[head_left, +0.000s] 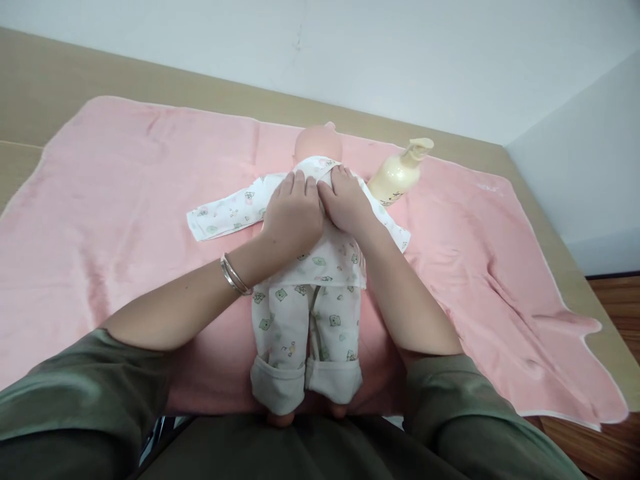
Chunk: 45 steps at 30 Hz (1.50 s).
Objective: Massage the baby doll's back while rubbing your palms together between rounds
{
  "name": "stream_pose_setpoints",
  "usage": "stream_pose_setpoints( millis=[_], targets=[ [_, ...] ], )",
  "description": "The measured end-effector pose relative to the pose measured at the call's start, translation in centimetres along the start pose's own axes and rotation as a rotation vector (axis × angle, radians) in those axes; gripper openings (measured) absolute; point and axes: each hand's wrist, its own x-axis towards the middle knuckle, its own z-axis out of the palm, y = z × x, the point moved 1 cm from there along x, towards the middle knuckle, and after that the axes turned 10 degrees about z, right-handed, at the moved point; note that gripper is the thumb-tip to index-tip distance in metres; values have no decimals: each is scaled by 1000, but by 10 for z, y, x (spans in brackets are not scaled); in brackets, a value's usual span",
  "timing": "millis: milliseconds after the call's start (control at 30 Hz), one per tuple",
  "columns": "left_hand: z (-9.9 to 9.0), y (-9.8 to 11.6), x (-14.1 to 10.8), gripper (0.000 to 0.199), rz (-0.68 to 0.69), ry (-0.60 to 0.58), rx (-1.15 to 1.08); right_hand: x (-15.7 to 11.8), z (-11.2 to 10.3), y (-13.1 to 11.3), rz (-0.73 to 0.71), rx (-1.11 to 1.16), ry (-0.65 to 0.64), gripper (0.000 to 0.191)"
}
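- Fingers of your left hand lie almost side by side, extended over the upper chest or back of a baby doll; nothing shows clamped between them, though the palm's underside is hidden.
- Your right hand rests just beside it, fingers close together, thumb angled toward the left hand, also spread on the cloth rather than closed around anything visible.
- Dressed in a white printed shirt and matching trousers with turned-up cuffs, the doll lies directly beneath both hands, its long axis running from your waist straight away from you, bald head beyond your fingertips, feet closest to your body.
- Neither hand is clearly nearer: both touch the shirt, the left to one side of the midline, the right to the other. No face shows, so you cannot tell for certain which way up the doll is.
- One sleeve stretches out to your left; the other slants out past your right forearm.
- A cream pump bottle sits just beyond your right hand, on the pink blanket covering much of the wooden table.
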Motion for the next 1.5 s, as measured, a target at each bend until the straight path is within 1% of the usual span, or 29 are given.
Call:
stream_pose_setpoints(
  millis=[33, 100, 167, 267, 333, 400, 500, 567, 667, 733, 800, 933, 1033, 1133, 1233, 1333, 1500],
  targets=[
    [0, 0, 1, 48, 16, -10, -12, -1, 0, -1, -3, -5, 4, 55],
    [1, -9, 6, 46, 11, -23, -26, -9, -2, -5, -18, -45, 5, 53],
    [0, -23, 15, 43, -34, -46, -21, -23, -6, -12, -47, -116, 11, 48],
    [-5, -37, 27, 39, -109, -138, -7, -41, -9, -21, -62, -225, 58, 42],
    [-9, -36, 29, 41, -122, -187, 31, -44, -8, -22, -49, -259, 64, 41],
    [-11, -28, 25, 46, -100, -188, 103, -36, -7, -19, -53, -256, 37, 41],
    [-11, -9, 12, 54, -43, -172, 185, -16, -6, -7, -15, -165, 22, 41],
    [-10, 3, 3, 60, -10, -184, 202, -5, -5, 1, 23, -85, 21, 43],
    [-9, 13, -4, 63, 6, -202, 194, 2, -4, 7, 18, -47, 20, 46],
    [-8, 12, -3, 62, -15, -193, 160, 0, -4, 6, 3, -86, 33, 46],
    [-8, 6, 1, 61, -46, -180, 119, -7, -7, 1, -21, -153, 35, 43],
    [-9, -12, 14, 57, -129, -166, 49, -31, -20, -12, -30, -285, -22, 34],
    [-11, -21, 19, 50, -186, -149, 16, -44, -27, -18, -29, -324, -42, 34],
    [-11, -24, 19, 46, -178, -120, 3, -39, -19, -17, -5, -258, -8, 36],
    [-8, -24, 18, 46, -168, -104, -4, -22, -3, -10, 32, -100, 70, 40],
    [-7, -23, 17, 46, -171, -107, 3, -8, 9, -3, 25, 6, 129, 45],
    [-5, -25, 18, 49, -170, -120, 18, -6, 12, 0, 7, 38, 140, 47]
  ],
)
